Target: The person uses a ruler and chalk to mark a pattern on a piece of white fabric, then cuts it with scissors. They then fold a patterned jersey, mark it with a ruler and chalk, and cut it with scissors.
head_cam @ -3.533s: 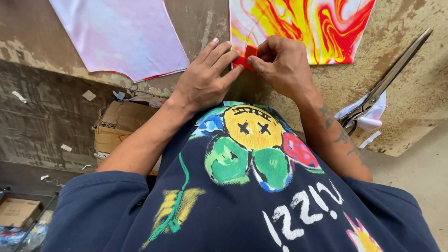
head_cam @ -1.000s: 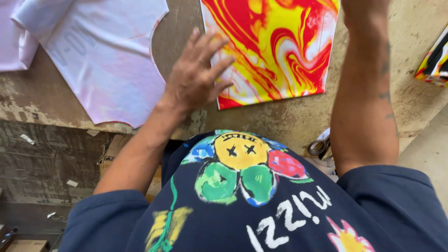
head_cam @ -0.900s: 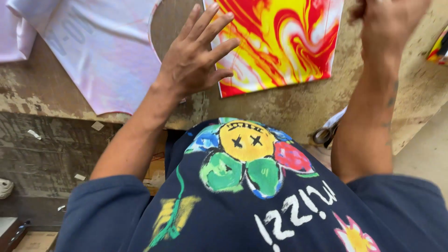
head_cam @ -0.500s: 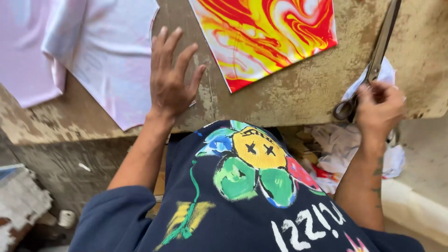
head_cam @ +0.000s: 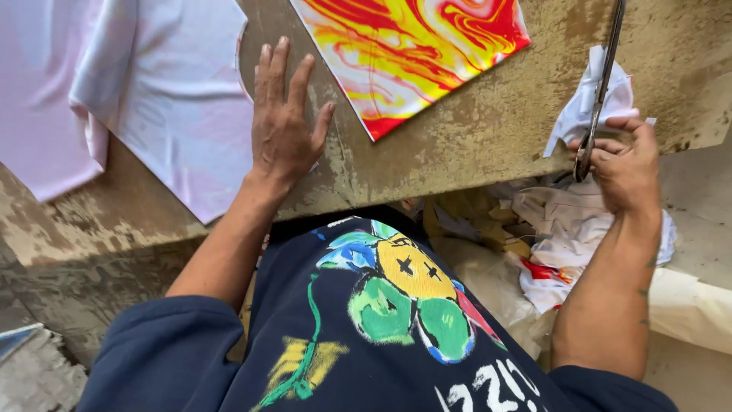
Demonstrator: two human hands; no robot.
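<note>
Stained tan surface (head_cam: 473,145) carries pale pink fabric (head_cam: 152,107) at far left and a red-and-yellow swirled fabric piece (head_cam: 412,53) at far centre. Between them, the left hand (head_cam: 284,130) lies flat, fingers spread, holding nothing. At the right edge, the right hand (head_cam: 625,164) clasps long scissors (head_cam: 598,91) over white scraps (head_cam: 572,221).

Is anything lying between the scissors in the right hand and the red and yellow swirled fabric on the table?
Nothing visible does. The right hand grips the scissors at the table's right edge, over a white cloth scrap. Only bare tabletop separates the blades from the swirled fabric. The left hand rests flat farther left.
</note>
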